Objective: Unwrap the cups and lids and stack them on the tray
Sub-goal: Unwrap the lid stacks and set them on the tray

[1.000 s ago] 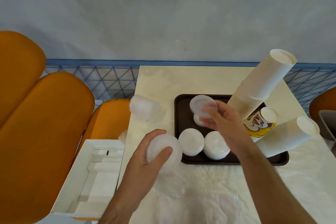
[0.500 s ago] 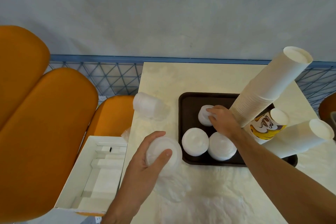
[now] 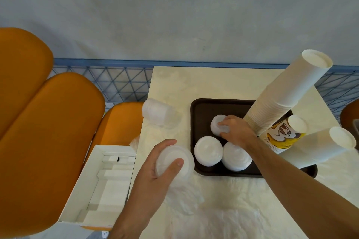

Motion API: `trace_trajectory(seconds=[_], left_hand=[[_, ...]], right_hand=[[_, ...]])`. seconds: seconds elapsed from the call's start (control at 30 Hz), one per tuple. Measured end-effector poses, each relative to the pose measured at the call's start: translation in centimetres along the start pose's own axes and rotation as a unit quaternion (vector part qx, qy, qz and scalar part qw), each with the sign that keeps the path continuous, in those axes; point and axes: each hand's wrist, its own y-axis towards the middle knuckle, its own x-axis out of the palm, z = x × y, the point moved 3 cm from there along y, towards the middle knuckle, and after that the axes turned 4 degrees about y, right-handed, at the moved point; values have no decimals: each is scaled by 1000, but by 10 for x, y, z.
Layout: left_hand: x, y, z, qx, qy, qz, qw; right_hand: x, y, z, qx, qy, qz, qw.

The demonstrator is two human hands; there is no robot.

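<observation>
A person's two bare arms reach over a pale marbled table (image 3: 213, 83), seen from above. The left hand (image 3: 155, 167) holds a stack of white plastic lids (image 3: 174, 161) still partly in clear wrap, its grip curled round the stack with the thumb lying across the top lid; the stack sits just off the near left corner of a dark brown tray (image 3: 202, 110). The right hand (image 3: 235, 132) rests on a small lid pile (image 3: 217, 124) in the middle of the tray, fingertips pinching the top lid. Two more lid piles stand on the tray's near side, one at the left (image 3: 208, 150) and one beside it (image 3: 236, 158), touching each other. A tall stack of white paper cups (image 3: 287, 93) rises from the tray's right side, with a printed yellow cup stack (image 3: 281, 136) and a lying white cup stack (image 3: 320, 145) next to it. A wrapped sleeve of lids (image 3: 157, 111) lies on the table left of the tray. Crumpled clear plastic wrap (image 3: 213, 215) covers the near table. An open white box (image 3: 103, 184) and orange seats (image 3: 48, 132) sit to the left.
</observation>
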Motion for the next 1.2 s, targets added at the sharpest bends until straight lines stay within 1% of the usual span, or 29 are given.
trace_trajectory(seconds=[0.07, 0.1, 0.17, 0.2, 0.23, 0.3, 0.37, 0.4, 0.47, 0.57, 0.77, 0.93, 1.0, 1.07, 1.17, 1.2], left_hand=[[-1, -1, 0, 2, -3, 0, 1000], [-1, -1, 1, 4, -2, 2, 1000], [-2, -1, 0, 9, 1, 6, 1000], [-2, -2, 1, 10, 0, 8, 1000], [-1, -2, 1, 10, 1, 8, 1000], [0, -2, 3, 10, 5, 4, 1000], [3, -3, 6, 14, 11, -1, 1000], [4, -3, 7, 17, 14, -2, 1000], [7, -4, 11, 24, 17, -4, 1000], [9, -5, 13, 25, 17, -10, 999], [12, -11, 15, 22, 32, -19, 999], [10, -13, 15, 10, 35, -13, 999], [9, -13, 16, 9, 21, -12, 1000], [8, -13, 16, 12, 18, -11, 1000], [7, -13, 16, 14, 20, -13, 1000], [7, -12, 17, 16, 22, -15, 1000]], right_hand=[[-5, -3, -4, 1, 8, 16, 1000], [-10, -6, -8, -5, 31, 42, 999], [-23, -17, -21, -17, 127, 107, 986], [-33, -27, -31, -20, 190, 131, 973], [-42, -41, -43, -23, 252, 138, 958], [-56, -74, -70, -48, 366, 110, 923], [-62, -108, -98, -97, 439, 55, 892], [-61, -122, -109, -116, 450, 35, 885], [-56, -142, -121, -135, 437, 21, 889], [-48, -152, -123, -135, 398, 45, 906], [-47, -164, -122, -142, 357, 81, 920], [-46, -167, -124, -130, 340, 89, 927], [-45, -167, -122, -111, 361, 99, 921], [-45, -164, -120, -96, 401, 90, 906], [-41, -162, -119, -80, 486, 13, 870], [-40, -162, -119, -78, 496, -10, 865]])
